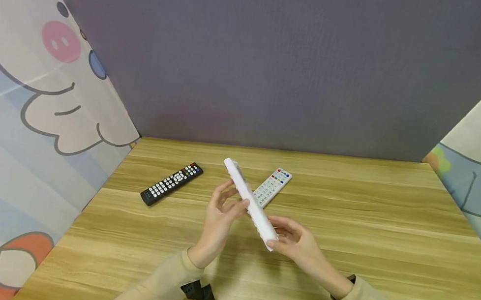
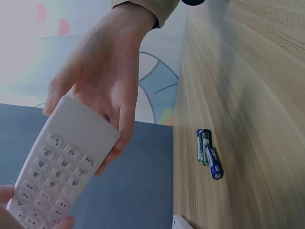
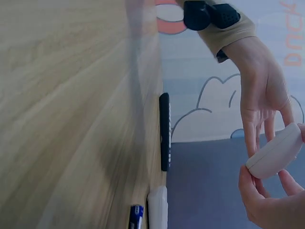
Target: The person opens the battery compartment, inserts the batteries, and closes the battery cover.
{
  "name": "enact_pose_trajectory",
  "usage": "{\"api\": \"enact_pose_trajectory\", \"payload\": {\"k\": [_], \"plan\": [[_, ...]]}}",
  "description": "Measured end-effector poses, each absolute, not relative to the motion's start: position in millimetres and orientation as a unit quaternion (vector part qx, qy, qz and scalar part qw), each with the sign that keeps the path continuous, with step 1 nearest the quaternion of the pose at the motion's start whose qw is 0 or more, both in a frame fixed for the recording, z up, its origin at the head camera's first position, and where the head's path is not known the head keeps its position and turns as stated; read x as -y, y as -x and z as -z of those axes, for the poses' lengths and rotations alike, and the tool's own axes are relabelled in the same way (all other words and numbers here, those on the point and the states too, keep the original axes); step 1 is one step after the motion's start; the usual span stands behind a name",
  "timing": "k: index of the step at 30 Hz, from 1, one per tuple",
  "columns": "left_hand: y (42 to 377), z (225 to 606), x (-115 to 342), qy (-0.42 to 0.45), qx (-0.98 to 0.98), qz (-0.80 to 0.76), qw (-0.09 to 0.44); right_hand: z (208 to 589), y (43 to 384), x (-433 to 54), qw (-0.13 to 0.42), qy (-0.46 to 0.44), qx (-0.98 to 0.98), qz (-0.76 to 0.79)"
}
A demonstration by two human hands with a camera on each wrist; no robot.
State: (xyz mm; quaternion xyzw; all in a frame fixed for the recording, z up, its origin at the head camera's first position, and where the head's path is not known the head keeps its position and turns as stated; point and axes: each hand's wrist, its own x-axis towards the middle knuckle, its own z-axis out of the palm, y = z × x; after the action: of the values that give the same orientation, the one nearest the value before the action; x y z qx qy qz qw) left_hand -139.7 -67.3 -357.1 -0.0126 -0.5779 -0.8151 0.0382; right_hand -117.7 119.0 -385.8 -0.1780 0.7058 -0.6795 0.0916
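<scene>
A white remote control [image 1: 252, 206] is held up over the table, tilted, its narrow edge toward the head camera. My left hand [image 1: 219, 213] pinches it around the middle. At the near end, my right hand [image 1: 299, 242] grips it between thumb and fingers. The left wrist view shows the button face of this remote [image 2: 57, 167], with the right hand [image 2: 107, 71] at its blank end. A second white remote [image 1: 272, 188] lies on the table, partly hidden behind the held one. To the left lies a black remote [image 1: 172, 183].
Small blue and green batteries [image 2: 208, 152] lie together on the wooden table [image 1: 392, 226]; the head view hides them. A grey panel [image 1: 285, 66] stands along the table's back edge. Cartoon-printed curtains [image 1: 0, 108] hang at both sides.
</scene>
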Motion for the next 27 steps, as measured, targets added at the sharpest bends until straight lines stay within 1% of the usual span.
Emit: {"api": "enact_pose_trajectory", "payload": {"k": [4,12,19,27], "plan": [[141.3,357.4,70.2,0.0,0.585,0.81,0.041,384.9,115.2,-120.9,0.064,0.184,-0.719,0.667],[143.2,354.8,75.0,-0.02,0.574,0.818,0.027,384.8,111.1,-123.8,0.002,0.202,-0.757,0.621],[143.4,353.4,82.5,-0.025,0.566,0.824,-0.005,389.5,107.9,-124.4,-0.082,0.232,-0.787,0.566],[143.4,354.4,87.6,-0.043,0.562,0.825,-0.031,389.6,106.0,-125.7,-0.155,0.257,-0.824,0.48]]}}
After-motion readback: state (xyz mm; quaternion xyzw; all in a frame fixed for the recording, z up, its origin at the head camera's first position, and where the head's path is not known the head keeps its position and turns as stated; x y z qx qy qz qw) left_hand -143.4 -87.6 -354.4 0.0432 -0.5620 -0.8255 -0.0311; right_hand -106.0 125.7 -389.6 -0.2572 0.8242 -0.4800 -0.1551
